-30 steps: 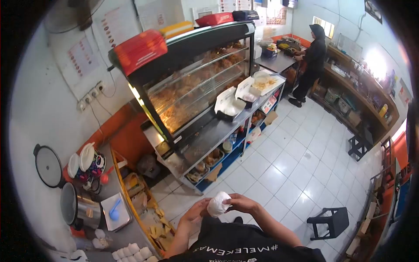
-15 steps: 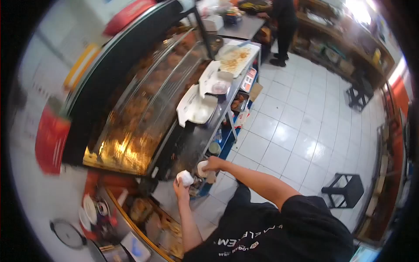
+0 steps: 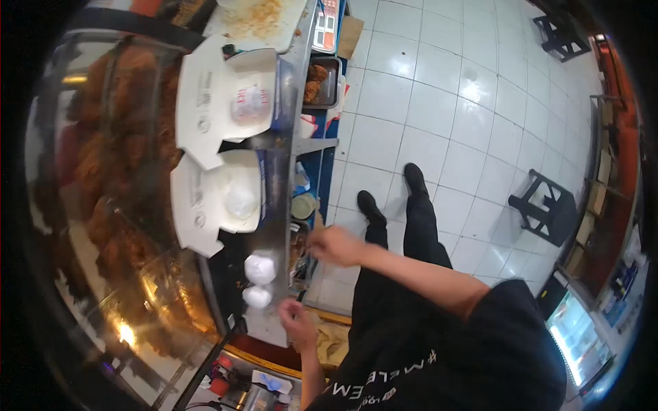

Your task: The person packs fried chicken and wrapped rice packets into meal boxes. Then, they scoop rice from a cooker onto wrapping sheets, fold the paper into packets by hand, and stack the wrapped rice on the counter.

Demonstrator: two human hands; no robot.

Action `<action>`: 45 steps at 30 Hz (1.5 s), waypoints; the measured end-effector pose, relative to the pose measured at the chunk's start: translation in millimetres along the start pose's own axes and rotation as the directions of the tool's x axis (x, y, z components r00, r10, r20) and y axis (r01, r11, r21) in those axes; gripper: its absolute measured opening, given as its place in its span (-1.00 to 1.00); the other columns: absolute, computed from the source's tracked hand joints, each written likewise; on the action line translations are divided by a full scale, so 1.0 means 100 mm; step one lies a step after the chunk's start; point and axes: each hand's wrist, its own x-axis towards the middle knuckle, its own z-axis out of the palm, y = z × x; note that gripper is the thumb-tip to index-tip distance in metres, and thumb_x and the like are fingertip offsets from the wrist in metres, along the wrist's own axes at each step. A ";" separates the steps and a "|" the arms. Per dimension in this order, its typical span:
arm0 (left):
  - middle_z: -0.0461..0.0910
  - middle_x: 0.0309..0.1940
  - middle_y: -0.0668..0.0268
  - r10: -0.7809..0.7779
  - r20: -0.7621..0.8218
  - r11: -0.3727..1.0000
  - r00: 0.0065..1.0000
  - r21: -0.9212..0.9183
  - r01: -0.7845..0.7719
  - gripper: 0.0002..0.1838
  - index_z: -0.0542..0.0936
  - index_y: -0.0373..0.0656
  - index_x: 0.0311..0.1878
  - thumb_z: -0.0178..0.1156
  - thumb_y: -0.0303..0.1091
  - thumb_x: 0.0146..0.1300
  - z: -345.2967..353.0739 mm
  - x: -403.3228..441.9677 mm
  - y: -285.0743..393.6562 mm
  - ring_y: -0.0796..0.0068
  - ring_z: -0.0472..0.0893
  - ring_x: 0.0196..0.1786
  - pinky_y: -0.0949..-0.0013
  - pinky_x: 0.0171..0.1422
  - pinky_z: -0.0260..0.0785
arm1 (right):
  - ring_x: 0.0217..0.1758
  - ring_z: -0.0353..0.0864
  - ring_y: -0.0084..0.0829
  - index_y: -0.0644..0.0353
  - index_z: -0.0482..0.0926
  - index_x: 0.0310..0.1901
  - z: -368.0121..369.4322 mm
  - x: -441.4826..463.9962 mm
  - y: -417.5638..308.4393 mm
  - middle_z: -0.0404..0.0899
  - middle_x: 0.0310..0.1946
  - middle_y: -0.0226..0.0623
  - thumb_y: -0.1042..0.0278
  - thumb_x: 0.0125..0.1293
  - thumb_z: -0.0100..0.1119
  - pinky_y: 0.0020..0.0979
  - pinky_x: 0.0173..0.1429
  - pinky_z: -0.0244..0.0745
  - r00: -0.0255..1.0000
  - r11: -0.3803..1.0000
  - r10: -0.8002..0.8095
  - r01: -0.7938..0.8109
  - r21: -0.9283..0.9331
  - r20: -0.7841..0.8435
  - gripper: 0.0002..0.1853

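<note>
Two white wrapped bundles, the upper bundle (image 3: 260, 269) and the lower bundle (image 3: 258, 296), lie together on the metal counter. My left hand (image 3: 299, 325) is just right of the lower bundle, apart from it, with loosely curled fingers and nothing visible in them. Beyond the counter edge, my right hand (image 3: 336, 245) hangs over the shelf below; its fingers are blurred. Farther up the counter stand two open paper boxes. The nearer box (image 3: 245, 161) holds a white wrapped bundle (image 3: 240, 198), the farther box (image 3: 266, 65) a bundle with red print (image 3: 251, 105).
A glass display case (image 3: 116, 171) of fried chicken flanks the counter on the left. A stained white board (image 3: 233, 27) lies at the far end. Below are a metal tray of chicken pieces (image 3: 322, 82) and a round container (image 3: 303, 205). A black stool (image 3: 545, 209) stands right.
The two white bundles have left my hands and now rest on the counter. My left hand has drawn back from them, and my view has tilted down.
</note>
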 end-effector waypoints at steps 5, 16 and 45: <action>0.55 -0.33 0.28 -0.164 0.451 0.981 0.878 -0.015 0.191 -0.84 0.58 -0.24 -0.11 0.33 -0.44 0.32 1.42 -0.16 0.47 0.48 0.57 -0.19 0.38 -0.04 0.43 | -0.33 0.65 -0.07 0.37 0.58 -0.22 -1.53 0.96 1.31 0.63 -0.40 -0.01 0.04 0.33 0.33 -0.17 -0.17 0.53 0.855 0.956 0.258 -0.294 -0.011 -0.449 -0.56; 0.53 -0.06 0.30 -0.481 0.351 0.704 0.804 -0.391 0.592 -0.64 0.45 -0.26 0.20 0.25 -0.49 0.40 2.98 1.01 0.80 0.51 0.54 0.01 0.41 0.14 0.43 | 0.24 0.47 0.29 0.41 0.43 0.22 -1.13 2.89 2.30 0.44 0.12 0.28 -0.08 0.01 0.59 -0.05 0.35 0.46 0.838 0.856 0.500 -0.517 -0.025 -0.217 -0.11; 0.47 0.36 -0.05 0.123 0.055 0.989 0.991 0.072 -0.127 -0.23 0.38 -0.21 0.43 0.43 -0.29 0.15 1.84 -0.16 1.21 -0.11 0.49 0.36 -0.04 0.44 0.28 | 0.34 0.53 -0.24 0.40 0.22 0.46 -3.77 -0.39 0.67 0.50 0.31 -0.10 0.39 0.35 0.16 -0.21 0.47 0.38 0.814 0.401 0.573 -0.375 0.836 0.091 -0.32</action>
